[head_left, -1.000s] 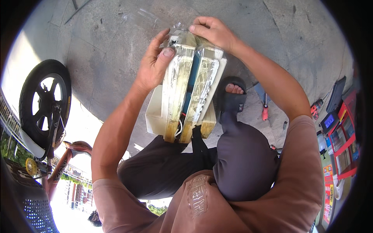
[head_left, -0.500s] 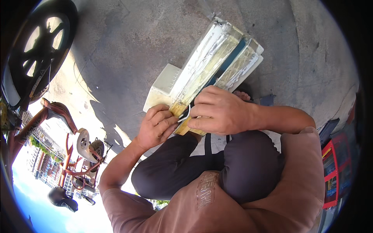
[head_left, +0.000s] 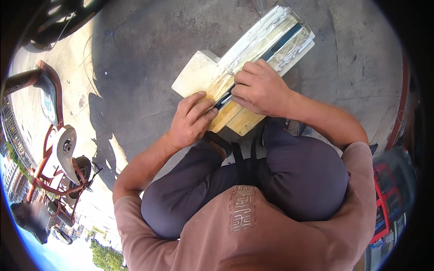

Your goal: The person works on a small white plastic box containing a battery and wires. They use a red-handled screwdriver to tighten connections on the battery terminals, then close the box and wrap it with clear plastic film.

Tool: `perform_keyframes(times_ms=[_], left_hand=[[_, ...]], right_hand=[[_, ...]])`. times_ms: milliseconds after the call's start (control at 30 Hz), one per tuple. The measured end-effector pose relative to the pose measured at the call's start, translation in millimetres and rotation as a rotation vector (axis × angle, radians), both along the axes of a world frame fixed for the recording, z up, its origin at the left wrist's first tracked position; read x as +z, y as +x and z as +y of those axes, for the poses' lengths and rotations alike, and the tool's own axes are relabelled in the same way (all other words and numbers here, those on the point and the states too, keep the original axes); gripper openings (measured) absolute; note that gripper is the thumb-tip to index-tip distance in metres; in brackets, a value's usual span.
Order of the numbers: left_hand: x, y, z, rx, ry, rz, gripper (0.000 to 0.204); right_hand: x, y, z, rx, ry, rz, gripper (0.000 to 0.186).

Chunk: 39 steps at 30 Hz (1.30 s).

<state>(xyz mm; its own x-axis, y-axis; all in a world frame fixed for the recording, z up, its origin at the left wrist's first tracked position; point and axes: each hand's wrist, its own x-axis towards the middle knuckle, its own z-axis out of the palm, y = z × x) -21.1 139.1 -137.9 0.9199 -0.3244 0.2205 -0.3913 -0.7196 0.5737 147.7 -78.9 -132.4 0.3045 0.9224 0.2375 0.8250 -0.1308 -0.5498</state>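
A long taped block (head_left: 253, 54) of white and yellow pieces stretches away to the far right, with a dark blue slot (head_left: 285, 40) along its length. Its bare yellow wooden end (head_left: 242, 121) lies nearest me. My left hand (head_left: 192, 118) is bent over the block's left side, fingertips pressed on it beside the slot. Close by, my right hand (head_left: 262, 88) is curled in a pinch over the slot. A sliver of a thin white strip shows at its fingertips; the rest is hidden under the fingers.
A flat cream plate (head_left: 196, 74) juts from the block's left side. Grey concrete floor (head_left: 144, 49) surrounds it. A red-framed cycle (head_left: 58, 149) stands at left, below a black wheel (head_left: 63, 22). A red rack (head_left: 382, 203) stands at right. My bent knees (head_left: 303, 176) flank the near end.
The block and both hands now appear higher in the view. The white strip, earlier looped between my hands, is now mostly out of sight at the slot. My right hand has shifted up along it.
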Motion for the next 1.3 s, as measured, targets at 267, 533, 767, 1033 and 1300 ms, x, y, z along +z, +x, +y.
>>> perform_keyframes(times_ms=[267, 533, 767, 1033, 1300], left_hand=[[-11, -15, -1, 0.092, -0.04, -0.05, 0.038], [-11, -15, 7, 0.069, -0.024, -0.047, 0.034], [-2, -8, 3, 0.22, -0.066, 0.114, 0.042], [8, -18, -14, 0.168, 0.044, 0.13, 0.06], [15, -9, -29, 0.178, 0.257, 0.142, 0.057]], right_hand=[[-1, -14, 4, 0.071, 0.025, 0.066, 0.022], [24, -18, -6, 0.267, -0.253, -0.152, 0.064], [33, -24, -3, 0.201, -0.33, -0.134, 0.061], [14, -31, -20, 0.156, -0.271, -0.024, 0.064], [5, -33, -28, 0.04, -0.137, 0.037, 0.056]])
